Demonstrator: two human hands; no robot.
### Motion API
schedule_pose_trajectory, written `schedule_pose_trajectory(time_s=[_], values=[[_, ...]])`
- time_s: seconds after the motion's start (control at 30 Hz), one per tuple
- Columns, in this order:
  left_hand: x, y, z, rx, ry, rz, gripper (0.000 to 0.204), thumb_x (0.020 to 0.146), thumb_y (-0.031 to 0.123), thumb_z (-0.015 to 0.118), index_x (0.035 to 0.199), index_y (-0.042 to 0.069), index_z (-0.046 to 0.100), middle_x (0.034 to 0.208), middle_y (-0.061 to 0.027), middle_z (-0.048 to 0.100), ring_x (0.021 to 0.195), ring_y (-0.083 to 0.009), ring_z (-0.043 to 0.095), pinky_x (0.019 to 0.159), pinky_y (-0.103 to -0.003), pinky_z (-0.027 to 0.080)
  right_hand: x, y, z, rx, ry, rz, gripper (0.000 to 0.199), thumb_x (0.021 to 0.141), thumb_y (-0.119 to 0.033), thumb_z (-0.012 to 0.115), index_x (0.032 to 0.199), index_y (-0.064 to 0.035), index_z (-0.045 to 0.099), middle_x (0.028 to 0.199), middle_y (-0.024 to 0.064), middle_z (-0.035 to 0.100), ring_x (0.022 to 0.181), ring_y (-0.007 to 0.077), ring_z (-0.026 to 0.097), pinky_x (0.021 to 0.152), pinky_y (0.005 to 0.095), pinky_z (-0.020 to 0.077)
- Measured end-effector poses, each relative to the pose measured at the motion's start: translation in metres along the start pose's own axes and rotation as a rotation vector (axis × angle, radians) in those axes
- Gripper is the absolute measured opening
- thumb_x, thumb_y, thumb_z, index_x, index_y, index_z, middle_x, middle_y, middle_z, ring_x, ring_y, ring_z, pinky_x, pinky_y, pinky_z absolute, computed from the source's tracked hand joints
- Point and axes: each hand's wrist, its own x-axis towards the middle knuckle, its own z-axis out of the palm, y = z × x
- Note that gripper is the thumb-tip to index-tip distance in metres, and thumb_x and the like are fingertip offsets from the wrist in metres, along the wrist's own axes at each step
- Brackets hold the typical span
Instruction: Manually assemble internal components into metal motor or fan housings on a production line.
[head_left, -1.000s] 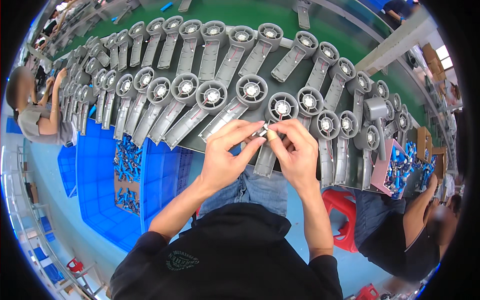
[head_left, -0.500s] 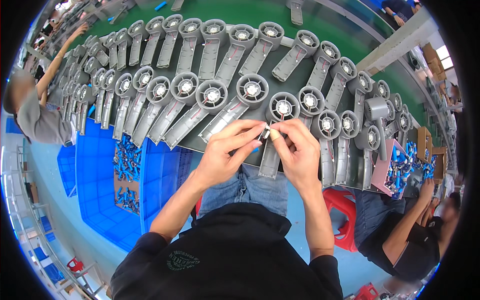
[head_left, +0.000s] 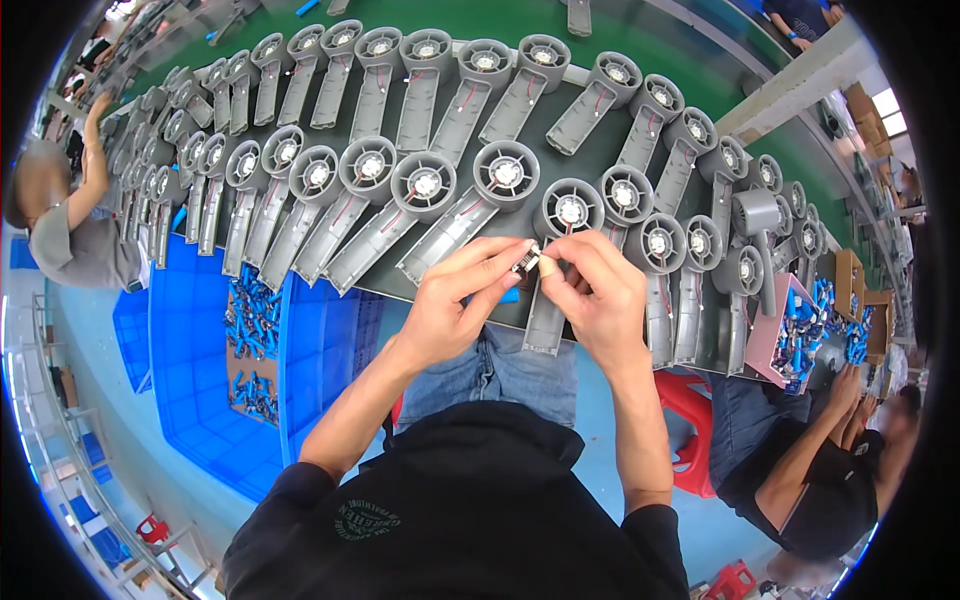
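Close to the bench's front edge, my two hands meet over a small black-and-white part that looks like a circuit board. My left hand pinches it between thumb and fingers. A blue cylindrical battery shows under those fingers; whether it is joined to the board is hidden. My right hand is closed, thumb and forefinger pressed together at the board's right edge on something too small to make out. Just behind my hands lies a grey fan housing with a round fan head, its handle partly covered by my right hand.
Rows of similar grey fan housings cover the dark bench. At the right stands a pink box of blue batteries beside cardboard boxes. Blue bins stand at the left. Co-workers sit on both sides; a red stool is at right.
The small board has turned slightly between my fingers, and more of the blue battery shows below it. My hands stay almost in place. The co-worker at left has shifted an arm.
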Motion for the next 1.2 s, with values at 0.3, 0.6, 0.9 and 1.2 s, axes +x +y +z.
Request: schedule_pose_trajectory(time_s=[0.3, 0.6, 0.9, 1.2], values=[[0.001, -0.001, -0.004, -0.025, -0.016, -0.020, 0.030, 0.094, -0.004, 0.056, 0.123, -0.005, 0.064, 0.117, -0.0174, 0.066, 0.101, -0.0230, 0.065, 0.085, -0.030, 0.051, 0.008, 0.005, 0.001, -0.115, -0.005, -0.190, 0.014, 0.078, 0.003, 0.075, 0.089, 0.0005, 0.065, 0.082, 0.0086, 0.065, 0.066, 0.0204, 0.063, 0.058, 0.0303, 0.0516], [-0.001, 0.000, -0.003, -0.085, -0.010, -0.075, 0.030, 0.096, -0.002, 0.055, 0.124, -0.005, 0.064, 0.116, -0.0168, 0.066, 0.101, -0.0215, 0.064, 0.085, -0.029, 0.051, 0.005, 0.006, 0.002, -0.125, -0.023, -0.224, 0.016, 0.078, 0.002, 0.075, 0.090, 0.0003, 0.065, 0.085, 0.0097, 0.065, 0.070, 0.0231, 0.065, 0.061, 0.0321, 0.0529], [0.001, -0.004, 0.001, -0.067, -0.019, -0.007, 0.031, 0.095, -0.004, 0.055, 0.124, -0.004, 0.064, 0.115, -0.0171, 0.066, 0.099, -0.0217, 0.065, 0.084, -0.029, 0.053, 0.008, 0.004, -0.004, -0.176, -0.030, -0.259, 0.017, 0.080, 0.001, 0.074, 0.094, 0.0000, 0.065, 0.087, 0.0106, 0.066, 0.078, 0.0273, 0.067, 0.068, 0.0352, 0.0551], [-0.005, 0.001, 0.017, 0.152, 0.170, 0.127, 0.038, 0.086, -0.009, 0.052, 0.123, -0.002, 0.061, 0.114, -0.0209, 0.062, 0.093, -0.0336, 0.066, 0.078, -0.038, 0.055, -0.065, -0.074, -0.021, -0.270, -0.180, 0.666, 0.033, 0.093, -0.027, 0.070, 0.089, 0.0059, 0.071, 0.056, 0.0116, 0.060, 0.047, 0.0129, 0.054, 0.050, 0.0307, 0.0452]])
